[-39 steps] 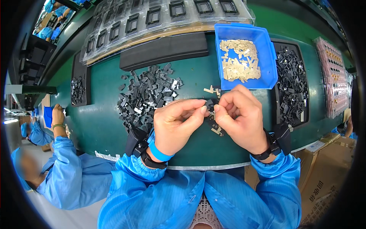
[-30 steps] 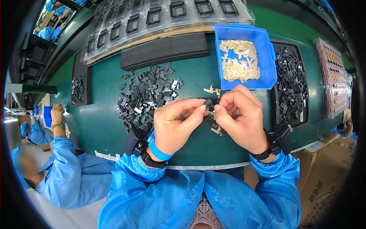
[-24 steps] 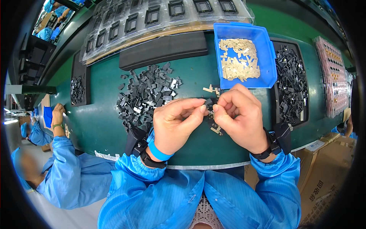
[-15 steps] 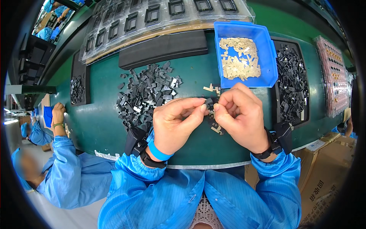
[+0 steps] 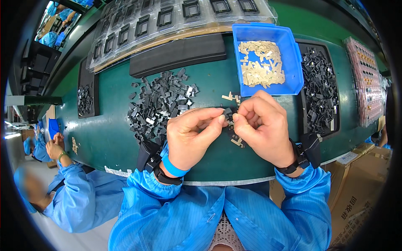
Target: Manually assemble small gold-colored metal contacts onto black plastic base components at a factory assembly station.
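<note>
Over the green table, my left hand pinches a small black block-like part between thumb and forefinger. My right hand is closed just beside it, thumb and forefinger pressed together at the part's right side; whatever is in that pinch is too small to make out. Beneath and between the hands lie a few beige flat pieces and dark bits, partly hidden by my fingers. Left of my left hand spreads a loose pile of small black parts.
A blue bin of beige pieces stands beyond my right hand. Right of it is a black tray of black parts. A black foam block and clear trays lie at the back. A co-worker sits at left.
My hands stay nearly in place, still pinched together at the small black part. At the left, the co-worker's hands have come together lower down, nearer the table edge.
</note>
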Demonstrator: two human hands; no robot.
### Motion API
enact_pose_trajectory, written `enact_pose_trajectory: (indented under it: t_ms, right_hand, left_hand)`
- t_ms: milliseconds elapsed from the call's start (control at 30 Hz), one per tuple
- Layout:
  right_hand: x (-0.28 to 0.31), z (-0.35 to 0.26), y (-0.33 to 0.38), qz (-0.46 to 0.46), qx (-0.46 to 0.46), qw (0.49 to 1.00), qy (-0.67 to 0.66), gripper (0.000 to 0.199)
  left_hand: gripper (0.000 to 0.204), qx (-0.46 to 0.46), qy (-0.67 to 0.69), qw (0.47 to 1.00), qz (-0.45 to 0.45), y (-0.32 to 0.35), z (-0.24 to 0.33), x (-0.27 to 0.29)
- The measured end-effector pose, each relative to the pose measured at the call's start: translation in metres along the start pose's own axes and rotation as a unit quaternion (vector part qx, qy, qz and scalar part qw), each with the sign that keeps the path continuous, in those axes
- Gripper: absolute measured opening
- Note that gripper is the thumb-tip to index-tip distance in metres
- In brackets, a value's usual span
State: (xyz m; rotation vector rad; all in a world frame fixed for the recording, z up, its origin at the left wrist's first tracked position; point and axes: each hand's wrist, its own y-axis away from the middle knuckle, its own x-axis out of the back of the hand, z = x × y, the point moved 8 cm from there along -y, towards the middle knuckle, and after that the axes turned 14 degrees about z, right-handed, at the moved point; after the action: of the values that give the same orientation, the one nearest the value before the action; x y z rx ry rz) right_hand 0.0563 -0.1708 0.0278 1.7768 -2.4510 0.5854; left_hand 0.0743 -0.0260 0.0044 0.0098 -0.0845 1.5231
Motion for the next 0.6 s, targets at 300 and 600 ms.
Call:
enact_pose_trajectory:
  t_ms: [300, 600]
  right_hand:
    - [-0.0010, 0.0003, 0.0001, -0.008, -0.002, 1.000, 0.005, 0.008]
    - [-0.0005, 0.0023, -0.0020, -0.008, -0.004, 1.000, 0.007, 0.008]
  left_hand:
    - [0.015, -0.007, -0.002, 1.000, -0.002, 0.0004, 0.0012, -0.0004]
    - [0.014, 0.001, 0.019, 1.000, 0.014, -0.0012, -0.0001, 0.0001]
